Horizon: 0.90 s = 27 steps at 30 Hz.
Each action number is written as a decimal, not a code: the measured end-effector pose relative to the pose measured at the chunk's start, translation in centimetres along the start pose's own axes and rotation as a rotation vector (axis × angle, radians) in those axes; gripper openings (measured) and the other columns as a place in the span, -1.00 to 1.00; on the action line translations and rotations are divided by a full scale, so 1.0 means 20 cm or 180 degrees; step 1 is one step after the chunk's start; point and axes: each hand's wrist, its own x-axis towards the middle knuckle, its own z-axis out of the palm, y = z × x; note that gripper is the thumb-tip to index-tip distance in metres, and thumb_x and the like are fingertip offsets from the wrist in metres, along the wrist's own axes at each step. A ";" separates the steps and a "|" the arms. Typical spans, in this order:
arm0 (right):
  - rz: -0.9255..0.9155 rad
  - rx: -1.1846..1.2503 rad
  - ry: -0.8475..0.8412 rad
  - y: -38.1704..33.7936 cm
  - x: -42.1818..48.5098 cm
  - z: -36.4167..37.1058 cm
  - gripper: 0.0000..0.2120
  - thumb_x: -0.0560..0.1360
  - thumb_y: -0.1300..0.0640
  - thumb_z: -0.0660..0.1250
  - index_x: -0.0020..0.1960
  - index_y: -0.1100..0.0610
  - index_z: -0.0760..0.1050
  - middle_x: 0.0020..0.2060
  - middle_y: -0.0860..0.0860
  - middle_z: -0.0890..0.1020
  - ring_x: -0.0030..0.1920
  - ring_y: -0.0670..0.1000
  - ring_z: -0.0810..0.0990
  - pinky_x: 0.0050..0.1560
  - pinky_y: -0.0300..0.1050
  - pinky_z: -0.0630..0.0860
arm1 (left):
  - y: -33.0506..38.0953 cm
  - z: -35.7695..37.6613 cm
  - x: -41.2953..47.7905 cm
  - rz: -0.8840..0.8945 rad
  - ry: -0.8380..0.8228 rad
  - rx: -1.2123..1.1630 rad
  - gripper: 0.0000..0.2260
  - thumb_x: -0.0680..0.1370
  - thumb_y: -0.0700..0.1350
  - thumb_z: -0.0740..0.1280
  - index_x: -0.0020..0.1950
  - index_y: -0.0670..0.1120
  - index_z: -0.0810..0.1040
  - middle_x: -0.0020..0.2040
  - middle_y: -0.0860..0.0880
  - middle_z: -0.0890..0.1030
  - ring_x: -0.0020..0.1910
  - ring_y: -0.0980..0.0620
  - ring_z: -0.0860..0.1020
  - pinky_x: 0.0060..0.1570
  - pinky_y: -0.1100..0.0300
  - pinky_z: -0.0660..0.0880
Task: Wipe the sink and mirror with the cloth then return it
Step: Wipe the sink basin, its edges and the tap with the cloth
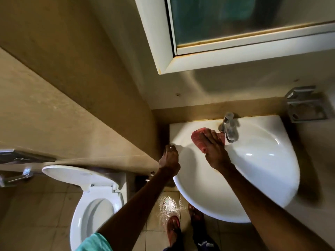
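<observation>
A white corner sink is fixed below a white-framed mirror. My right hand presses a red cloth flat on the sink's back left ledge, just left of the chrome tap. The fingers lie straight over the cloth, and part of it shows behind them by the tap. My left hand rests on the sink's left edge with its fingers curled over the rim.
A white toilet with its lid up stands to the left, under a tiled ledge. A chrome soap holder hangs on the wall at the right. The floor tiles below the sink are wet. My feet in sandals stand there.
</observation>
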 end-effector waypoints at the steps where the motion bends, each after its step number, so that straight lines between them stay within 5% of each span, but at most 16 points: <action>1: -0.0013 -0.0005 0.0043 -0.01 0.00 0.01 -0.28 0.41 0.18 0.03 0.58 0.17 0.35 0.58 0.17 0.35 0.57 0.31 0.30 0.56 0.30 0.14 | -0.01 0.00 0.02 -0.0018 0.0041 -0.0006 -0.36 0.55 -0.33 0.25 0.61 -0.25 0.11 0.57 -0.22 0.16 0.51 -0.24 0.34 0.38 -0.02 0.42; 6: 0.0204 -0.0025 0.0234 -0.08 0.04 0.07 -0.22 0.34 0.24 0.09 0.58 0.13 0.35 0.58 0.17 0.35 0.57 0.31 0.30 0.53 0.28 0.22 | -0.06 0.00 0.13 0.0053 -0.0003 0.0022 -0.31 0.59 -0.30 0.23 0.65 -0.26 -0.02 0.65 -0.23 0.08 0.60 -0.21 0.20 0.53 0.03 0.25; 9: 0.0256 0.0289 0.0459 -0.14 0.09 0.04 -0.31 0.38 0.33 0.15 0.51 0.09 0.46 0.50 0.14 0.48 0.50 0.29 0.42 0.50 0.26 0.33 | -0.05 0.00 0.14 0.0065 -0.0009 0.0095 -0.29 0.55 -0.29 0.26 0.66 -0.24 0.02 0.64 -0.22 0.10 0.55 -0.23 0.28 0.51 0.00 0.31; 13: -0.0084 0.0625 0.1440 -0.20 0.16 -0.11 -0.36 0.49 0.41 0.28 0.54 0.07 0.43 0.53 0.04 0.45 0.57 0.17 0.35 0.53 0.19 0.34 | -0.06 -0.03 0.14 0.0154 -0.0087 0.0305 -0.29 0.53 -0.27 0.28 0.64 -0.22 0.07 0.62 -0.21 0.13 0.47 -0.25 0.38 0.43 -0.02 0.40; 16: -0.0395 -0.0368 0.1869 -0.08 0.19 -0.08 -0.43 0.62 0.24 0.25 0.62 0.06 0.30 0.62 0.05 0.30 0.64 0.15 0.20 0.58 0.27 0.21 | -0.07 -0.06 0.15 0.0220 -0.0109 0.0389 -0.37 0.54 -0.28 0.28 0.60 -0.26 0.18 0.53 -0.24 0.30 0.39 -0.26 0.47 0.32 -0.03 0.49; 19: -0.0233 -0.0544 0.1036 0.03 0.15 0.09 -0.34 0.65 -0.05 0.15 0.69 -0.03 0.01 0.66 0.10 0.17 0.66 0.20 0.12 0.62 0.25 0.08 | -0.06 -0.08 0.15 0.0286 -0.0094 0.0469 -0.53 0.57 -0.27 0.27 0.49 -0.26 0.37 0.42 -0.26 0.43 0.35 -0.26 0.50 0.27 -0.02 0.49; 22: 0.0215 -0.0609 0.0670 0.01 0.13 0.19 -0.09 0.55 -0.47 0.12 0.69 0.07 0.06 0.68 0.13 0.09 0.68 0.20 0.03 0.64 0.25 0.00 | -0.07 -0.07 0.16 0.0352 0.0005 0.0430 -0.58 0.60 -0.25 0.27 0.46 -0.24 0.40 0.41 -0.24 0.44 0.36 -0.24 0.48 0.30 0.01 0.47; 27: 0.0340 -0.0497 0.1010 0.05 0.19 0.18 -0.16 0.58 -0.45 0.09 0.67 0.06 0.15 0.65 0.16 0.17 0.65 0.22 0.14 0.62 0.25 0.10 | -0.15 -0.02 0.20 0.0374 0.0058 -0.0049 -0.54 0.63 -0.15 0.29 0.53 -0.18 0.33 0.44 -0.21 0.43 0.41 -0.21 0.43 0.35 0.05 0.41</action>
